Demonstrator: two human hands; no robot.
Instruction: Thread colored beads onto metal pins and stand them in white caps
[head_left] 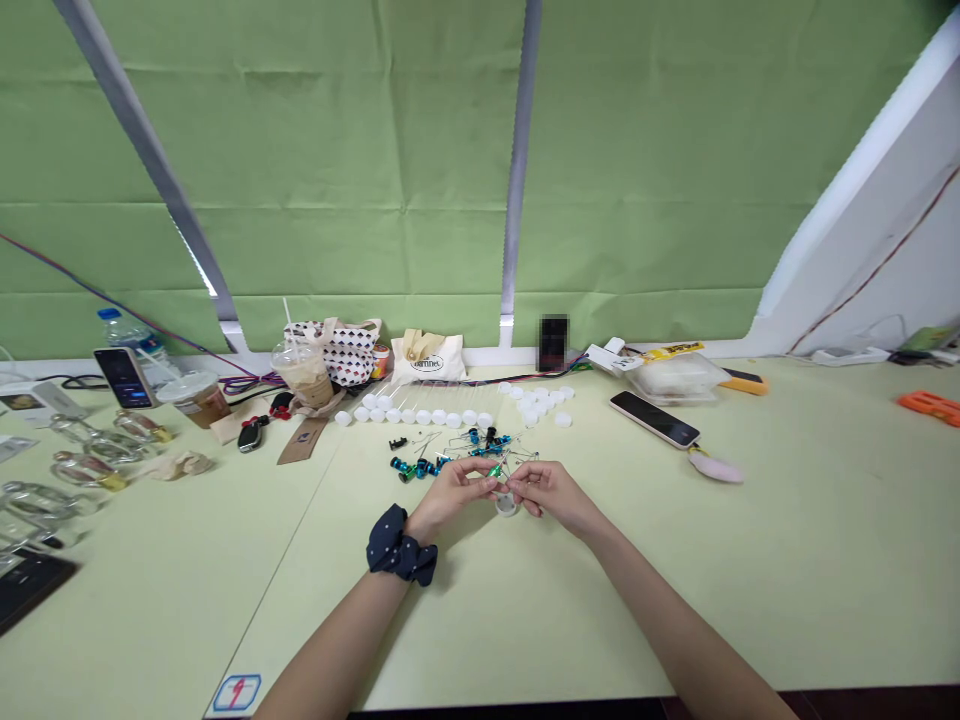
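My left hand (pixel 454 492) and my right hand (pixel 551 492) meet at the middle of the pale green table (pixel 750 580). Both are closed in pinches around a small clear tube with a white cap (pixel 507 503) and a small green part (pixel 494 470); which fingers hold which piece is unclear. A dark dotted scrunchie (pixel 401 547) sits on my left wrist. Just beyond my fingers lie several small blue and green metal parts (pixel 450 455) with thin wires. Behind them is a row of white caps (pixel 420 415).
A phone (pixel 654 418) with a pink charm lies at the right. A plastic box (pixel 675 378), two cloth bags (pixel 431 357), an iced drink cup (pixel 304 372), a car key (pixel 251 433) and glass bottles (pixel 90 450) are spread along the back and left.
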